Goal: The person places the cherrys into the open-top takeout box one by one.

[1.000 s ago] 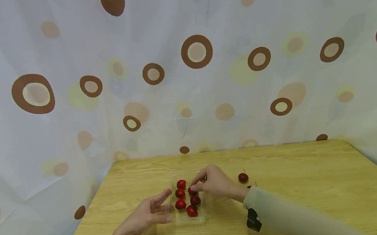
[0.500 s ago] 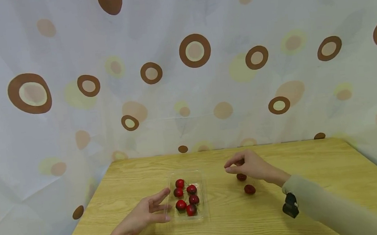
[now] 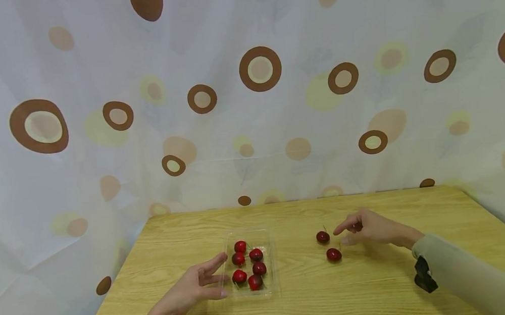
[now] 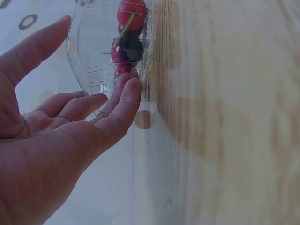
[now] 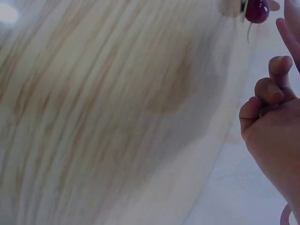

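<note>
A clear plastic box (image 3: pixel 265 233) stands left of the table's middle with several red cherries (image 3: pixel 259 268) inside. My left hand (image 3: pixel 196 285) is at its left side with loosely spread fingers; in the left wrist view the fingertips (image 4: pixel 132 91) lie against the box wall. Two dark red cherries with stems lie on the table right of the box: a rear cherry (image 3: pixel 322 237) and a front cherry (image 3: pixel 334 254). Just right of these, my right hand (image 3: pixel 373 228) hovers with thumb and forefinger apart, holding nothing. The right wrist view catches a cherry (image 5: pixel 257 10) near that hand's fingers.
The wooden table (image 3: pixel 312 304) carries the box and both loose cherries. Behind it and at the sides hangs a white curtain (image 3: pixel 249 122) with brown and yellow spots. A black strap (image 3: pixel 423 275) sits at my right wrist.
My right hand let go of a cherry in the box, then moved right across the table, past the two loose cherries, to their right side. The left hand stayed at the box.
</note>
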Demonstrator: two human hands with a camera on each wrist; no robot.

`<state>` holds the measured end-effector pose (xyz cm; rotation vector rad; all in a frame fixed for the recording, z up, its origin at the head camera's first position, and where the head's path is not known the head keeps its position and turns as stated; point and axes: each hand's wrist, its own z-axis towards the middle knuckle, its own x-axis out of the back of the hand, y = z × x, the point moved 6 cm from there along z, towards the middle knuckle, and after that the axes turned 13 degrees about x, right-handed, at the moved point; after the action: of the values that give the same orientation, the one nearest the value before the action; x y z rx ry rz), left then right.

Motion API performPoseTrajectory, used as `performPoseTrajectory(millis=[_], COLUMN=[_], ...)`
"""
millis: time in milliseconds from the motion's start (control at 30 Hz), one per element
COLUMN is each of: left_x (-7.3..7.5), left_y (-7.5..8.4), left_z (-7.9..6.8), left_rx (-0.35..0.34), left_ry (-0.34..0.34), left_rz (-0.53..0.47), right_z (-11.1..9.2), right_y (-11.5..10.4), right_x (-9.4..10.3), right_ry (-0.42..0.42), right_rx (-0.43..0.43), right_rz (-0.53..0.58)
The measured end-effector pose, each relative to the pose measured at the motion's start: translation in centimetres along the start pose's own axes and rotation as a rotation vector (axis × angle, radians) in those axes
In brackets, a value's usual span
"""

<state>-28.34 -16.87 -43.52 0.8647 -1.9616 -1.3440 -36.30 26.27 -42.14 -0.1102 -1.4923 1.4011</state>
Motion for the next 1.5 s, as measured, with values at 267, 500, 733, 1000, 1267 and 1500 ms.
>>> performPoseTrajectory(millis=[267, 500, 733, 1000, 1267, 1500], left_x=[0.0, -0.1, 0.0, -0.1, 0.0, 0.0], left_y=[0.1, 0.0, -0.1, -0.1, 0.1, -0.1], left_z=[0.0, 0.0, 0.0, 0.0, 0.0, 0.1], left_rx=[-0.006, -0.002, -0.003, -0.004, -0.008, -0.010], left_ry=[-0.004, -0.004, -0.005, -0.011, -0.010, -0.013], left_rz=[0.001, -0.002, -0.009, -0.010, 0.000, -0.004], right_z=[-0.2, -0.1, 0.3, 0.2, -0.2, -0.3], right_y=[0.7, 1.5, 1.5, 1.4, 1.6, 1.5], right_x=[-0.2, -0.8, -1.1, -1.5, -1.5, -1.6], right_ry=[-0.056, -0.079, -0.077, -0.078, -0.059, -0.045], right_rx=[0.021, 0.006, 0.026, 0.096, 0.090, 0.136], right_rz=[-0.013, -0.005, -0.010, -0.029, -0.038, -0.023])
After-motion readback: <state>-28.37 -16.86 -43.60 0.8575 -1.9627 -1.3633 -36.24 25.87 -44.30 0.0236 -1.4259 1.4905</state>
